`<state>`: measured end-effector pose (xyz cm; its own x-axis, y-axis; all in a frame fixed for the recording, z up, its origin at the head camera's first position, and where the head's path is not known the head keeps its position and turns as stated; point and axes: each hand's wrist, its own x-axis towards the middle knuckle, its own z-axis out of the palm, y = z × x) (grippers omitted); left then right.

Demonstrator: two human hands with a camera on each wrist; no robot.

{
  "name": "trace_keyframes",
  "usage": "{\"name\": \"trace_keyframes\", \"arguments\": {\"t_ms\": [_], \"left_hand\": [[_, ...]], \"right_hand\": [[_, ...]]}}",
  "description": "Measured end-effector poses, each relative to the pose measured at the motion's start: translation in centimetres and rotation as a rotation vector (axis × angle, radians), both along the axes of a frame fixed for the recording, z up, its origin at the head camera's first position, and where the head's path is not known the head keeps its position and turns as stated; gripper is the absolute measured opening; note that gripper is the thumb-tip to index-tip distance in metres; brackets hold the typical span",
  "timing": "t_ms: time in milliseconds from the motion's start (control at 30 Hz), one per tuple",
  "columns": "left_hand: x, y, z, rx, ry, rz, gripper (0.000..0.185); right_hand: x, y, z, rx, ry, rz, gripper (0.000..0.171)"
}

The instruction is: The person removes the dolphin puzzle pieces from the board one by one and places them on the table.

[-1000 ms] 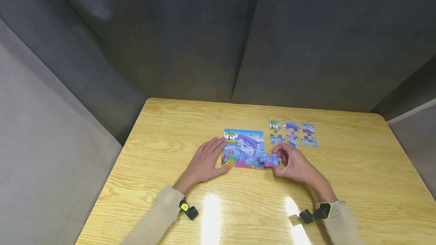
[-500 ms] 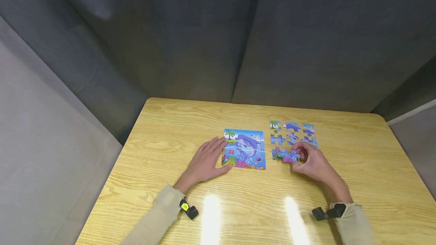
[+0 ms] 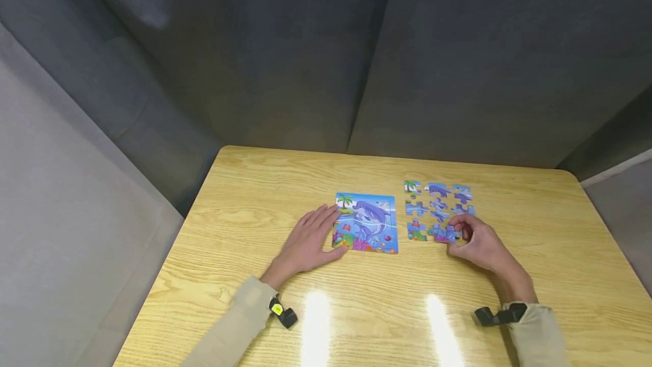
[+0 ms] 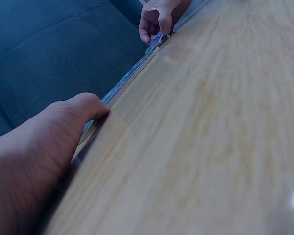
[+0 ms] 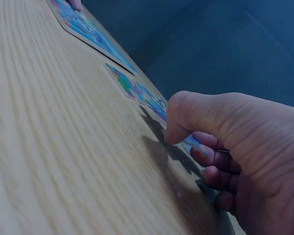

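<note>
A dolphin picture puzzle (image 3: pixel 365 221) lies flat on the wooden table (image 3: pixel 254 197). My left hand (image 3: pixel 326 226) rests flat, fingers straight, against the puzzle's left edge; the left wrist view shows the thumb (image 4: pixel 73 115) by that edge. To the right, loose pieces (image 3: pixel 438 200) lie in rows. My right hand (image 3: pixel 457 234) pinches a purple-blue puzzle piece (image 3: pixel 444 234) low over the table in the nearest row, beside a colourful piece (image 3: pixel 416 231). In the right wrist view the thumb (image 5: pixel 179 122) points down at the pieces (image 5: pixel 147 98), with the fingers curled.
Dark grey padded walls (image 3: pixel 326 61) close in the table at the back and sides. Two light reflections (image 3: pixel 316 321) shine on the near part of the wood. The table's right corner (image 3: pixel 570 174) is rounded.
My right hand moved right from the picture's bottom right corner, taking the piece to the nearest row of loose pieces. One colourful piece now lies alone there. The left hand stayed still.
</note>
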<state>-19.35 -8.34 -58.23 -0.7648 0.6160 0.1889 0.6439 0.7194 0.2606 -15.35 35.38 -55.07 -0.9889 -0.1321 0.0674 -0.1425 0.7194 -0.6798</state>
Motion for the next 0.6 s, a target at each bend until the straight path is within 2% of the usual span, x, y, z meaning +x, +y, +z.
{"name": "trace_keyframes", "arguments": {"t_ms": [333, 600], "left_hand": [[0.13, 0.00, 0.22, 0.007, -0.015, 0.003, 0.091], [0.08, 0.00, 0.05, 0.003, -0.009, 0.004, 0.092]], "right_hand": [[-0.44, 0.23, -0.10, 0.036, -0.044, 0.017, 0.050], [-0.45, 0.11, 0.03, 0.017, -0.076, 0.027, 0.051]]}}
